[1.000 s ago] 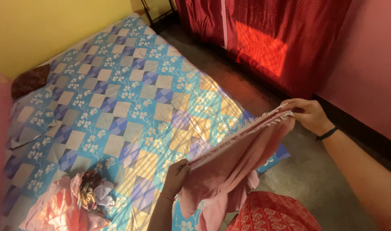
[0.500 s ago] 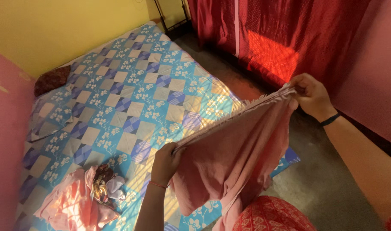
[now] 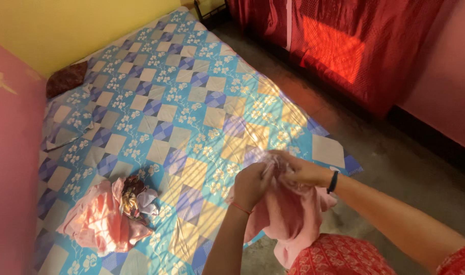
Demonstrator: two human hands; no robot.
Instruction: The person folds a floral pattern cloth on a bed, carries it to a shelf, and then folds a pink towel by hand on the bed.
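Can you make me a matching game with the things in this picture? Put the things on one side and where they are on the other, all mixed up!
Things:
1. pink cloth
2. heap of clothes
3. red curtain
4. dark pillow

Places:
A. hanging along the far side of the floor
B. at the head of the bed, by the yellow wall
C. held in both hands, the left hand and the right hand close together
D. lying on the patterned bedsheet, near the pink wall

Pairs: 1-C, 2-D, 3-A, 4-B
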